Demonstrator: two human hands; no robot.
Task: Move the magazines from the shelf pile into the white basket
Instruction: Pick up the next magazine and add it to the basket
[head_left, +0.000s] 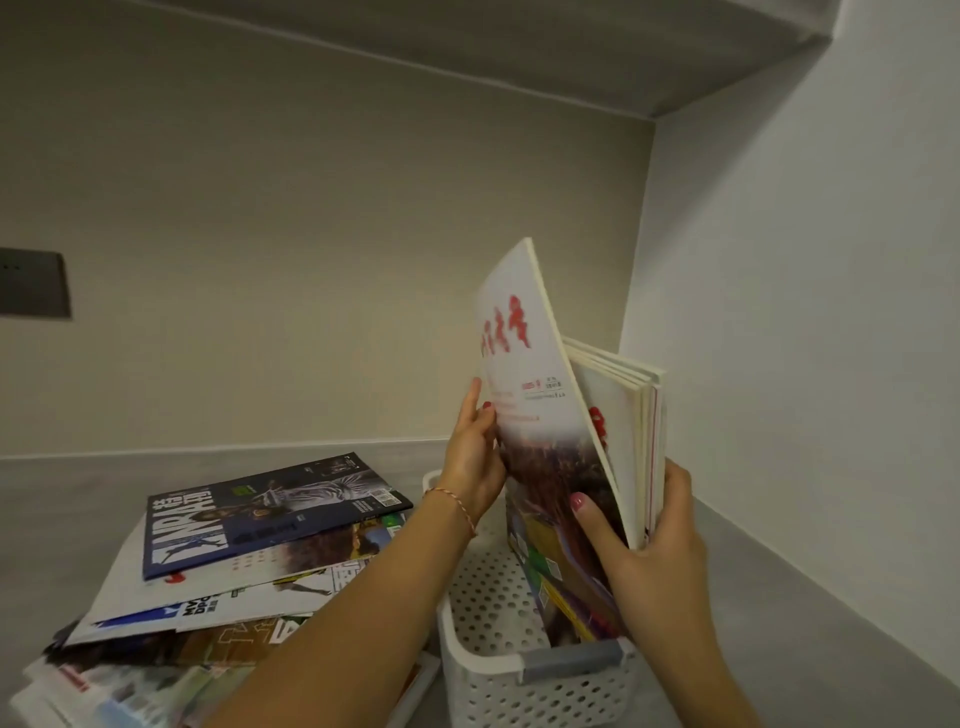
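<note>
A loose pile of magazines (234, 561) lies on the shelf (72, 499) at lower left. Just right of it, at lower centre, sits the basket (488, 660), with magazines standing upright (618, 441) in it, near the side wall (810, 312) at right.

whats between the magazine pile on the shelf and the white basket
In the head view, the left forearm crosses above the gap between the magazine pile and the white basket; the shelf beneath it is mostly hidden.

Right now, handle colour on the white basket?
Grey handle on the white perforated basket; head view.
</note>
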